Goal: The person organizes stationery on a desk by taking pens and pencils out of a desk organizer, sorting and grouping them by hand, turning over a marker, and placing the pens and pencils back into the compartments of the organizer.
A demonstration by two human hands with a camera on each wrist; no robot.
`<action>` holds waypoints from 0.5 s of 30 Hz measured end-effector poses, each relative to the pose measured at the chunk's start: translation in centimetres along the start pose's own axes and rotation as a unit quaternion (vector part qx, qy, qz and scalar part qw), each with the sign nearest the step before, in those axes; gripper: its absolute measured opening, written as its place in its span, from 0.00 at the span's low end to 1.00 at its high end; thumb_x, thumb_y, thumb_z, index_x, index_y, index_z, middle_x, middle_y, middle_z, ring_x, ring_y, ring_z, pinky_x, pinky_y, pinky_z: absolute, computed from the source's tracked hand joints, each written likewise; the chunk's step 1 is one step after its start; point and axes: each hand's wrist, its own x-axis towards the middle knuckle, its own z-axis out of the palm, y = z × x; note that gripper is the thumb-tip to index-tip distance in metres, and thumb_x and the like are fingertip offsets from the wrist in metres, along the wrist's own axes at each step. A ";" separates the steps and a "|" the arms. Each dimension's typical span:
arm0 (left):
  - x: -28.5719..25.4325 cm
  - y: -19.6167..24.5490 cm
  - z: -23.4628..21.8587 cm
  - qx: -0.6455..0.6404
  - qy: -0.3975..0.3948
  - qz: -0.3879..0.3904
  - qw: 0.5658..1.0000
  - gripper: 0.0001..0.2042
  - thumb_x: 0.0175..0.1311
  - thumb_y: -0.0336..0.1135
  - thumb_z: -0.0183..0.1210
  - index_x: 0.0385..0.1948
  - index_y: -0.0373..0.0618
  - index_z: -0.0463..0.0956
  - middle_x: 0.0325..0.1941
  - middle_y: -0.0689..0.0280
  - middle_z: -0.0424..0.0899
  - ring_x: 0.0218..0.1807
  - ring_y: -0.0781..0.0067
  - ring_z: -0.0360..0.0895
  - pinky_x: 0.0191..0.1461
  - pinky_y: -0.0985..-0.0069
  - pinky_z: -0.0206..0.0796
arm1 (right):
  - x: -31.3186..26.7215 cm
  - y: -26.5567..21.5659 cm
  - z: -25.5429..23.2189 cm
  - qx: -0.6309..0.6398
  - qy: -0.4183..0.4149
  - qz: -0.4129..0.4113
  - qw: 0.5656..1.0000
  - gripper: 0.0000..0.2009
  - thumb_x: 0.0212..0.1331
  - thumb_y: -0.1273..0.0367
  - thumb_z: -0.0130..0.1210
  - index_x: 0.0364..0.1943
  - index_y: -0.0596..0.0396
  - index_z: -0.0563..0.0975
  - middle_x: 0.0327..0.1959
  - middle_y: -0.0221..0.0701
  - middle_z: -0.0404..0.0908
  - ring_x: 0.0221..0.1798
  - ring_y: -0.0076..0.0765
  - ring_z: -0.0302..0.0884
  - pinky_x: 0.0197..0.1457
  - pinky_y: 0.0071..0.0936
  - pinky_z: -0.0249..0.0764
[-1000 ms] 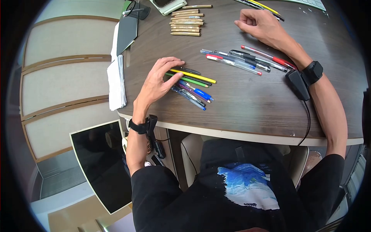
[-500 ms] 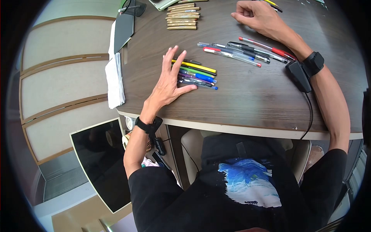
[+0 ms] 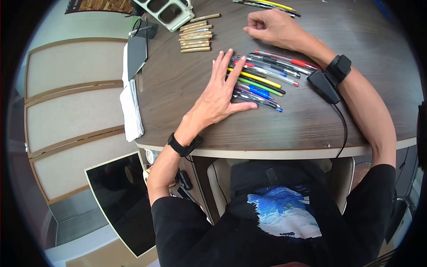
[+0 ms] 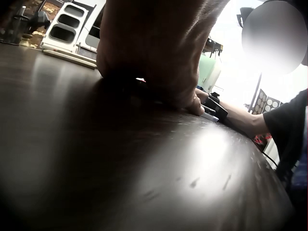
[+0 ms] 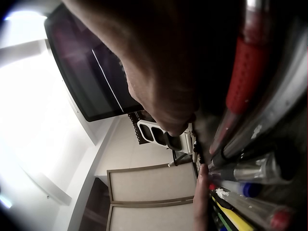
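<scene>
In the head view my left hand point(image 3: 213, 100) lies with its fingers spread against the left ends of a row of pens and pencils. In that row are a yellow pencil point(image 3: 262, 79), a green pencil point(image 3: 262, 87), a blue pen point(image 3: 259, 92) and, farther back, several clear-barrelled pens beside a red-grip pen point(image 3: 303, 63). The left thumb stretches along the near side. Beyond the row my right hand point(image 3: 278, 29) rests loosely curled on the table, nothing visible in it. The red-grip pen point(image 5: 243, 77) looms close in the right wrist view.
Short wooden pencils point(image 3: 195, 39) lie side by side farther back, near a white holder point(image 3: 171, 12). A yellow pencil point(image 3: 278, 5) and dark pens lie behind the right hand. Papers point(image 3: 131, 111) and a dark folder point(image 3: 137, 53) line the left edge. A cable point(image 3: 343, 129) trails from the right wrist device.
My left hand has spread its fingers and pushed the near bundle right and away, up against the clear-barrelled pens. The right hand keeps its pose on the table; the head view has shifted.
</scene>
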 end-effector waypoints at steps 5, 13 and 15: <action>2.9 2.6 1.6 0.013 0.019 0.019 1.000 0.57 0.61 0.72 0.68 0.85 0.47 0.51 0.85 0.31 0.47 0.86 0.21 0.44 0.87 0.34 0.45 | 0.0 0.4 -0.3 0.051 -0.024 0.049 0.997 0.20 0.68 0.54 0.64 0.32 0.59 0.82 0.22 0.33 0.79 0.28 0.34 0.78 0.35 0.36 0.72; 5.1 3.8 1.2 -0.010 0.012 0.034 0.999 0.54 0.63 0.66 0.72 0.85 0.52 0.53 0.88 0.38 0.47 0.87 0.28 0.47 0.89 0.39 0.44 | -0.5 -0.5 -3.7 0.215 -0.072 0.164 0.960 0.19 0.74 0.50 0.65 0.32 0.49 0.81 0.25 0.15 0.72 0.29 0.13 0.64 0.34 0.18 0.61; 5.0 2.9 0.3 -0.069 -0.002 0.026 0.997 0.53 0.63 0.65 0.72 0.85 0.53 0.53 0.88 0.40 0.48 0.88 0.31 0.48 0.89 0.41 0.46 | -1.7 -0.3 -5.1 0.179 -0.062 0.160 0.969 0.18 0.74 0.51 0.65 0.33 0.49 0.82 0.25 0.15 0.72 0.29 0.13 0.64 0.34 0.18 0.61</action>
